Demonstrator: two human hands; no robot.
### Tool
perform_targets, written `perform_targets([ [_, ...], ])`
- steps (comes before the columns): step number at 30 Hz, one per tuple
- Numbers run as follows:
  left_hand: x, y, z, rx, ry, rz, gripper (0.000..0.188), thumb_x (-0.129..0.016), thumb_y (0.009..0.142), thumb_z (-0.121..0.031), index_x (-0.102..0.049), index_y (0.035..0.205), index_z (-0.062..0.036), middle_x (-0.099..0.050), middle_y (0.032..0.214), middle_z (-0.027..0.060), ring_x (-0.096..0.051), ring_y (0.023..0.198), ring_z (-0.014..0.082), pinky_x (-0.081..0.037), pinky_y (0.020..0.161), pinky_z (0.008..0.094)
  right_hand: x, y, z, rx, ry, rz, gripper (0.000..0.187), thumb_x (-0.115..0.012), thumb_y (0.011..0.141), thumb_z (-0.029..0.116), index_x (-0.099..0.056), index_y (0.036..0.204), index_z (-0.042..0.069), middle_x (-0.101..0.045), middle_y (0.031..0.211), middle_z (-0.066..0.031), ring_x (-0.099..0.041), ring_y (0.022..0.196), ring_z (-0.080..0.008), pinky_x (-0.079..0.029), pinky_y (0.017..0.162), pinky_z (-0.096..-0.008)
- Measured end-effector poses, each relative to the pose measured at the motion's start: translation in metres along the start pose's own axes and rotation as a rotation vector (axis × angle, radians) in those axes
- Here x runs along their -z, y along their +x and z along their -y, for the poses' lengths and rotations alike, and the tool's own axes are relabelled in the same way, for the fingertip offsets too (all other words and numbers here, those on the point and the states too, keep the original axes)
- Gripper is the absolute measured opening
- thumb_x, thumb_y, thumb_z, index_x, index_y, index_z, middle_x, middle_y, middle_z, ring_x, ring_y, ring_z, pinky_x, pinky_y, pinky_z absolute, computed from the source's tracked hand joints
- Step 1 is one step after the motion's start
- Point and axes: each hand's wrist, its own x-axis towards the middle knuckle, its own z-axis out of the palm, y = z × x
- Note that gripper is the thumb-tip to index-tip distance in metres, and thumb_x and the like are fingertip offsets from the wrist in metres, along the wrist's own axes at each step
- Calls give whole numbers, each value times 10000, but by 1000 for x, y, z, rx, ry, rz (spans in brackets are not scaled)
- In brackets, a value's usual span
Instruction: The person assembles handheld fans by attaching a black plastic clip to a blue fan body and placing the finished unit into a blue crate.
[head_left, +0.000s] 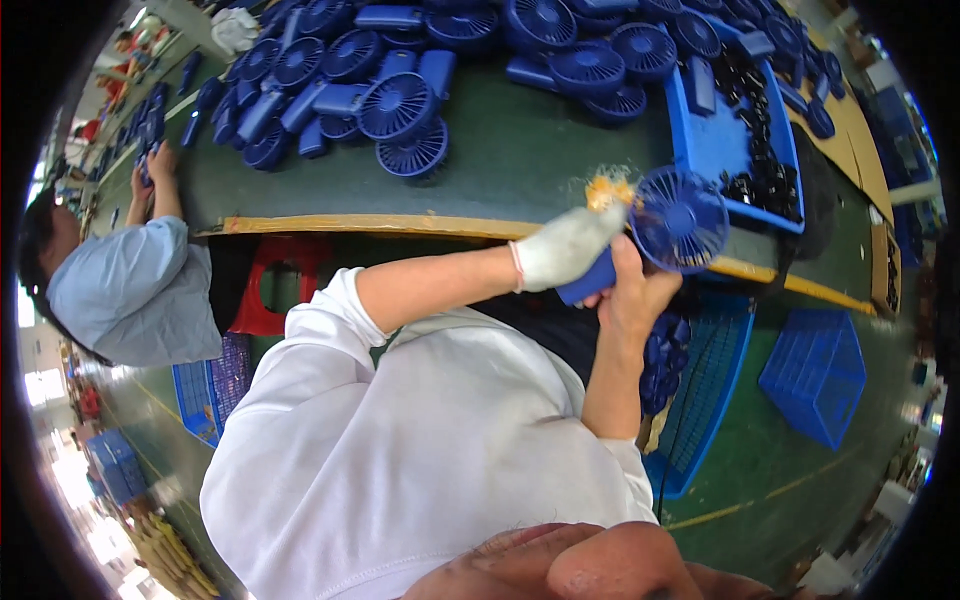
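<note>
I hold a blue handheld fan [682, 222] over the table's front edge, its round grille to the right and its handle pointing down-left. My right hand [635, 298], bare, is closed around the handle near the head. My left hand [572, 248] wears a white glove and is closed against the handle from the left; its fingertips are partly hidden. An orange-yellow frayed clump [608, 192] shows just beyond the glove; I cannot tell if it lies on the table or is pinched in those fingers.
Many blue handheld fans [398, 106] are piled along the table's [330, 190] far side. At right stands a blue tray [722, 145] with small black parts. Below are blue crates [815, 375] and a red stool [275, 285]. A co-worker [140, 280] handles a fan at left.
</note>
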Motion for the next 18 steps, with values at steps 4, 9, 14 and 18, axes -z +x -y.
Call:
perform_targets([
  [4, 12, 6, -8, -531, 914, 126, 412, -388, 1006, -373, -647, 968, -54, -680, 849, 142, -679, 770, 300, -554, 716, 396, 54, -16, -23, 365, -205, 12, 454, -678, 783, 4, -554, 1219, -21, -661, 1101, -149, -616, 1068, -253, -430, 1026, -398],
  [9, 116, 35, -103, -933, 1631, -573, 208, -665, 764, -145, -688, 964, -92, -675, 869, 108, -658, 831, 292, -549, 754, 398, 131, -50, -44, 226, -470, -102, 253, -639, 856, 24, -589, 1101, -19, -661, 939, -114, -655, 789, -190, -532, 766, -312],
  [14, 193, 75, -165, -830, 2237, -397, 246, -594, 720, -118, -635, 961, -94, -591, 1020, 99, -554, 1021, 279, -433, 887, 415, 223, -83, -98, -422, -137, -637, 202, -676, 891, 128, -610, 1021, -11, -640, 836, -81, -626, 656, -208, -539, 608, -312],
  [18, 194, 98, -176, -582, 2408, -277, 259, -608, 741, -162, -653, 994, -123, -617, 1054, 82, -575, 1028, 245, -415, 917, 409, 266, -99, -135, -678, -37, -959, 250, -649, 920, 187, -596, 1088, 10, -664, 874, -100, -659, 671, -188, -551, 536, -287],
])
